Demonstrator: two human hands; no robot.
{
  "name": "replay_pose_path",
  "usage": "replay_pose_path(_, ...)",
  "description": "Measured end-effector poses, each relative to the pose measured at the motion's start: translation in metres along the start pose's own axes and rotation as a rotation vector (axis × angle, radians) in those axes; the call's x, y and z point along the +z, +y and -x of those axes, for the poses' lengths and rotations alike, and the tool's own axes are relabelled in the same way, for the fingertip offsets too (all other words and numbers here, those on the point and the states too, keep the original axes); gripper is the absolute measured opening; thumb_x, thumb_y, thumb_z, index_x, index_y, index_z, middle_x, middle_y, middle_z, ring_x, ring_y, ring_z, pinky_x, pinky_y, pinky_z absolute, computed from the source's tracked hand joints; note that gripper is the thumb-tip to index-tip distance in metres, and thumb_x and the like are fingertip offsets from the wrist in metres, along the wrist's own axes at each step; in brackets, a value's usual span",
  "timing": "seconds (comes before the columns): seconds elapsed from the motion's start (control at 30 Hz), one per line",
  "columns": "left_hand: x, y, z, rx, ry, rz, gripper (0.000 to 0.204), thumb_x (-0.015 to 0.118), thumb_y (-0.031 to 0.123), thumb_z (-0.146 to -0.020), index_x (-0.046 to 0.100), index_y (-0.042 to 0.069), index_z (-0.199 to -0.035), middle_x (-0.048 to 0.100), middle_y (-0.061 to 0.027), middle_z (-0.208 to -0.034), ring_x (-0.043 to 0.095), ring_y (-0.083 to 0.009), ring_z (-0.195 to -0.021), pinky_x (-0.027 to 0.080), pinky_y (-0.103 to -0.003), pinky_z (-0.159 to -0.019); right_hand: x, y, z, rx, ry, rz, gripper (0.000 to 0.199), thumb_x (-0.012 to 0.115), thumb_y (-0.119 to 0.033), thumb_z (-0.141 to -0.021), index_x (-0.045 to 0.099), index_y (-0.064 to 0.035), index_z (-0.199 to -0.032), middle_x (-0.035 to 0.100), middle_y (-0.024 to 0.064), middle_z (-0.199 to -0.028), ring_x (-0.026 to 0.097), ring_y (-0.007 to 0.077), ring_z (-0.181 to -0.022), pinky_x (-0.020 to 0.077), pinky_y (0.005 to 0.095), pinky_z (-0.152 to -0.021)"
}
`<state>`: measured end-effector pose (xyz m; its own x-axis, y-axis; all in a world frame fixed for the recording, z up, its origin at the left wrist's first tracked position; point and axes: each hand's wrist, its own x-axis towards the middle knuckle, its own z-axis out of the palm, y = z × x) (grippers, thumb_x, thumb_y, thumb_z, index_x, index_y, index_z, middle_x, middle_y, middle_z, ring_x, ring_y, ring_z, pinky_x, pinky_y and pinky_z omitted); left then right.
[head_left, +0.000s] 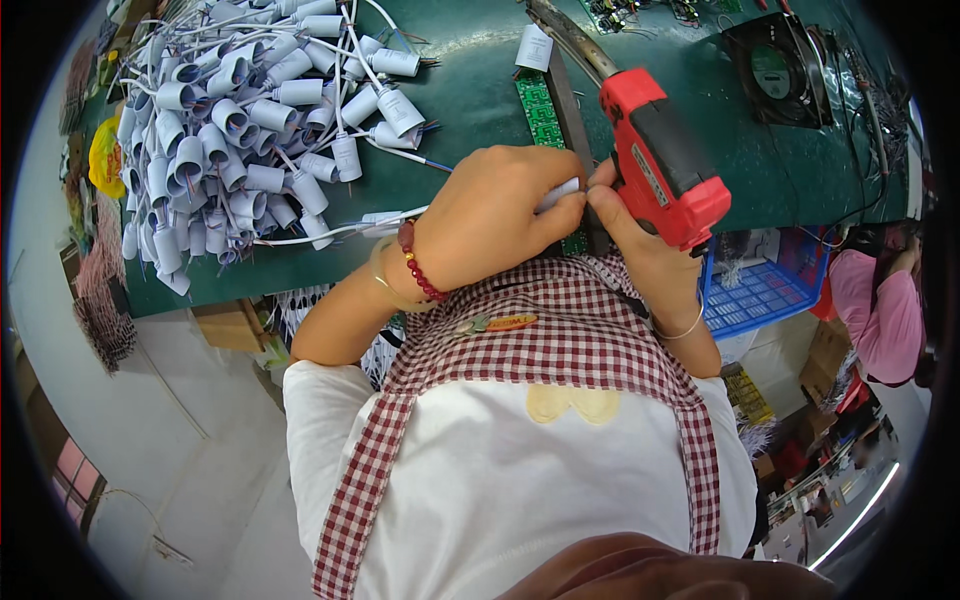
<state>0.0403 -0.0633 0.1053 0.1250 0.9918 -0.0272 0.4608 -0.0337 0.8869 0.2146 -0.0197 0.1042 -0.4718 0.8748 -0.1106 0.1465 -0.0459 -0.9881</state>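
My left hand (pixel 500 200) is closed on a small white cylindrical housing (pixel 558 195), whose end shows between thumb and forefinger. At its right end, the thumb and finger of my right hand (pixel 635 225) come together; what they pinch is hidden. A red and black pistol-shaped tool (pixel 665 150) with a metal barrel covers part of the right hand. I cannot tell whether that hand touches it. Under the hands runs a green circuit-board strip (pixel 540 112) beside a dark metal bar (pixel 572 115). Another white housing (pixel 534 48) stands at the strip's far end.
A large heap of white cylindrical housings with wires (pixel 250 130) covers the left of the green table (pixel 455 95). At the far right stands a black fan (pixel 775 70) with loose cables. A blue basket (pixel 765 295) sits below the table edge; beyond it is a person's pink sleeve (pixel 880 310).
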Motion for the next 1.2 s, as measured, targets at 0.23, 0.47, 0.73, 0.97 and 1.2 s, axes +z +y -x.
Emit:
replay_pose_path(0.23, 0.012, 0.001, 0.004, -0.066, 0.128, 0.169, 0.012, 0.062, 0.010, -0.075, 0.060, 0.000, -0.082, 0.058, -0.0098, -0.068, 0.054, -0.0154, -0.055, 0.043, -0.027, -0.052, 0.002, 0.000, 0.007, -0.023, 0.051, 0.020, 0.011, 0.066, 0.002, -0.080, 0.060, -0.0006, -0.089, 0.060, 0.0020, -0.081, 0.058, 0.0089, -0.074, 0.0462, 0.0238, -0.065)
replay_pose_path(0.47, 0.003, -0.030, -0.004, -0.079, 0.287, -0.026, 0.011, 0.059, 0.011, -0.079, 0.061, 0.000, -0.081, 0.057, -0.0035, -0.064, 0.052, -0.0086, -0.057, 0.042, -0.025, -0.052, 0.000, 0.005, 0.007, -0.009, 0.122, 0.066, 0.014, 0.067, -0.001, -0.081, 0.062, -0.0007, -0.093, 0.063, 0.0040, -0.086, 0.060, 0.0105, -0.076, 0.0474, 0.0249, -0.067)
replay_pose_path(0.73, -0.011, -0.092, -0.027, -0.219, 0.240, -0.003, 0.017, 0.059, 0.016, -0.080, 0.062, 0.000, -0.082, 0.058, -0.0056, -0.064, 0.052, -0.0120, -0.053, 0.043, -0.027, -0.052, -0.025, 0.006, 0.016, 0.121, 0.209, -0.005, 0.012, 0.068, -0.006, -0.082, 0.062, 0.0012, -0.090, 0.063, 0.0053, -0.080, 0.061, 0.0127, -0.072, 0.0494, 0.0272, -0.066)
replay_pose_path(0.97, -0.013, -0.090, -0.032, -0.204, 0.217, -0.233, 0.020, 0.058, 0.021, -0.078, 0.064, 0.001, -0.081, 0.055, -0.0173, -0.058, 0.053, -0.0256, -0.049, 0.044, -0.033, -0.052, -0.040, 0.028, 0.033, 0.238, 0.099, 0.120, 0.017, 0.074, -0.011, -0.078, 0.063, -0.0005, -0.087, 0.063, 0.0025, -0.076, 0.057, 0.0096, -0.066, 0.0458, 0.0248, -0.060)
replay_pose_path(1.2, -0.018, -0.091, -0.037, -0.186, 0.175, -0.228, 0.021, 0.058, 0.021, -0.077, 0.063, 0.001, -0.078, 0.052, -0.0173, -0.055, 0.052, -0.0246, -0.046, 0.042, -0.033, -0.050, -0.034, 0.042, 0.032, 0.205, 0.150, 0.124, 0.020, 0.078, -0.013, -0.073, 0.065, -0.0026, -0.084, 0.061, -0.0004, -0.070, 0.053, 0.0075, -0.061, 0.0432, 0.0242, -0.057)
